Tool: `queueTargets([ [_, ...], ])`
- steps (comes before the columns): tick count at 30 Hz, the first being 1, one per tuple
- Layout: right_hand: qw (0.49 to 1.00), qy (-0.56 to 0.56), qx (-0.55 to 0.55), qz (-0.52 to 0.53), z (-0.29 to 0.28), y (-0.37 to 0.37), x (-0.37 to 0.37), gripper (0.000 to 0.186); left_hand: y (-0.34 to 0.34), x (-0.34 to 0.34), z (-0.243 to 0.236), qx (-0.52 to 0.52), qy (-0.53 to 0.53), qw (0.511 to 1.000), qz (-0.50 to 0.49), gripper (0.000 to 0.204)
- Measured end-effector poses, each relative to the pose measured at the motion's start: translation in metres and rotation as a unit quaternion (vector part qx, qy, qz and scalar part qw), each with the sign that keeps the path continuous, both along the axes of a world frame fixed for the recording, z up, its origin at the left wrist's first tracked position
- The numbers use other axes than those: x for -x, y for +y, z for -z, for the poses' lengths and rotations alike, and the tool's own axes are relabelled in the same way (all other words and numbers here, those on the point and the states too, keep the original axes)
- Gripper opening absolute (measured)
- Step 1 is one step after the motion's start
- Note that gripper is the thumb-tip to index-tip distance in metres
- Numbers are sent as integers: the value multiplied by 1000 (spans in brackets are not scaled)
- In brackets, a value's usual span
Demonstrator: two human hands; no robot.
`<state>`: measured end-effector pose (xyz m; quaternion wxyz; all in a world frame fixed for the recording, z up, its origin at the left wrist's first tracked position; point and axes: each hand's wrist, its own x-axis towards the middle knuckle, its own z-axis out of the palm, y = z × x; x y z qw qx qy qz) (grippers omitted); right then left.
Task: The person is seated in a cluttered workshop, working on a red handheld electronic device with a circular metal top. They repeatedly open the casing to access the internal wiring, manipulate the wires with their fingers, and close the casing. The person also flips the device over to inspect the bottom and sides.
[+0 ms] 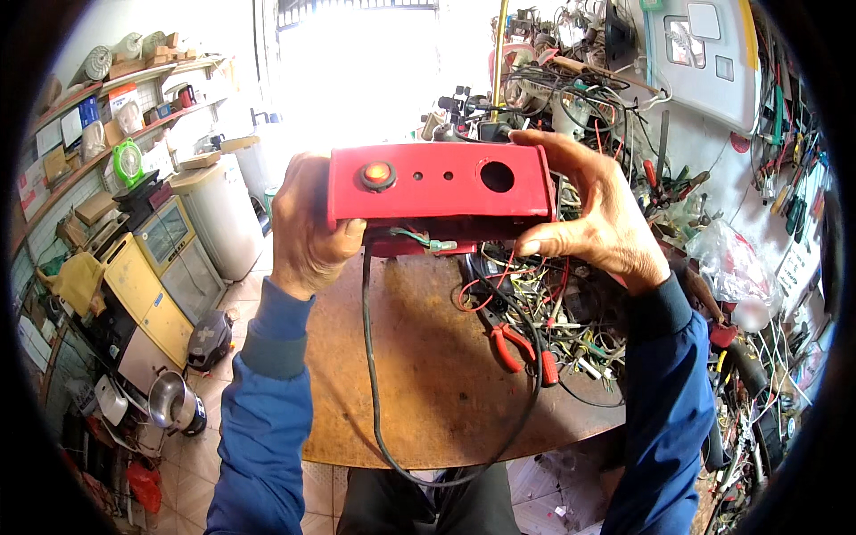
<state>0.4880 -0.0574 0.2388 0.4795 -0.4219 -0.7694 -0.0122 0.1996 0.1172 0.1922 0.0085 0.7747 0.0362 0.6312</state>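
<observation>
Between my two hands, raised above the workbench, is a red metal housing (437, 192). Its upper face has an orange round indicator or switch (378, 173), two small holes and one larger round hole. My left hand (314, 223) grips the left end, thumb on the lower edge. At the right end, my right hand (596, 207) clasps it with fingers on top and thumb below. Loose wires with a pale connector (441, 245) stick out underneath. A black cable (371, 357) hangs from the housing in a long loop past the bench's front edge. The housing's underside is mostly hidden.
The brown workbench (401, 392) has red-handled pliers (510, 346) and a heap of tangled wires (580, 330) on its right. Tools and cables crowd the right wall. Left stand cabinets, shelves (134, 76) and a metal pot (172, 399) on the tiled floor.
</observation>
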Motion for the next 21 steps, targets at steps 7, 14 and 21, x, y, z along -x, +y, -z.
queueTargets([
  [7,949,270,-122,111,53,-7,-2,45,-3,-3,-4,22,-3,1000,-4,64],
  [14,934,281,-54,212,141,-31,40,9,4,-3,-5,24,-8,1000,15,62],
  [21,939,282,35,194,184,-41,73,9,2,-3,-7,32,-2,999,3,63],
])
